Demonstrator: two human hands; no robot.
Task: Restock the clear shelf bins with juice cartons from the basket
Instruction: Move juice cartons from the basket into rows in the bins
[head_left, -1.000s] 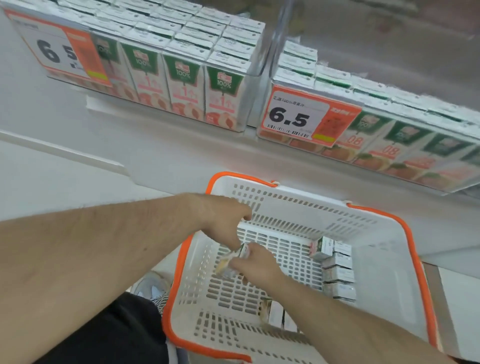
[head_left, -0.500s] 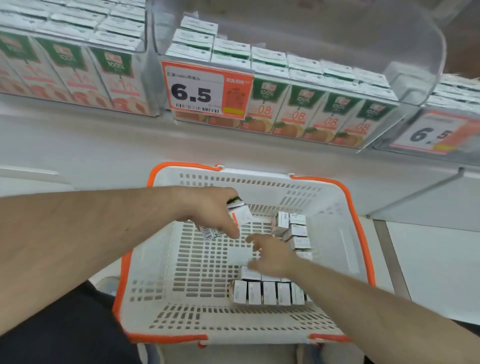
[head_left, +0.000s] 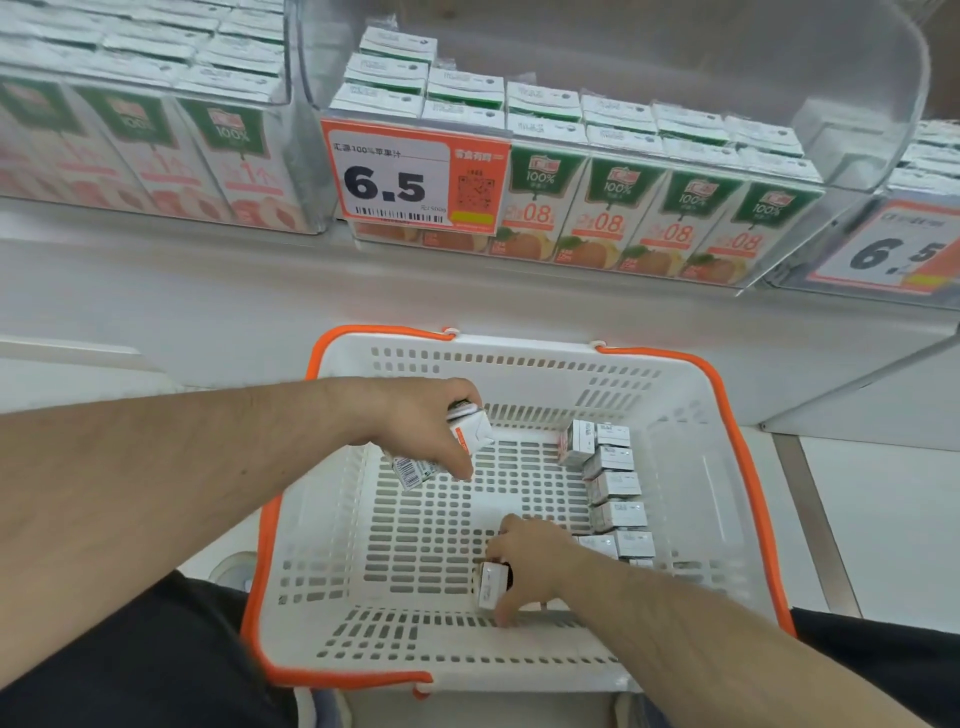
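Left hand (head_left: 423, 421) grips two small white rectangular juice cartons (head_left: 457, 441) above the left interior of the white perforated plastic basket with orange rim (head_left: 291, 499); the upper carton shows an orange stripe, the lower a barcode panel. Right hand (head_left: 530, 566), low near the basket's front wall, has its fingers curled round another small white carton (head_left: 491, 584) standing on the floor. More white cartons (head_left: 615, 486) line the right wall in a row, tops up. Above, the clear plastic shelf bin (head_left: 857, 119) holds upright green-and-white cartons with orange fruit print, behind an orange-and-white "6.5" price tag (head_left: 410, 176).
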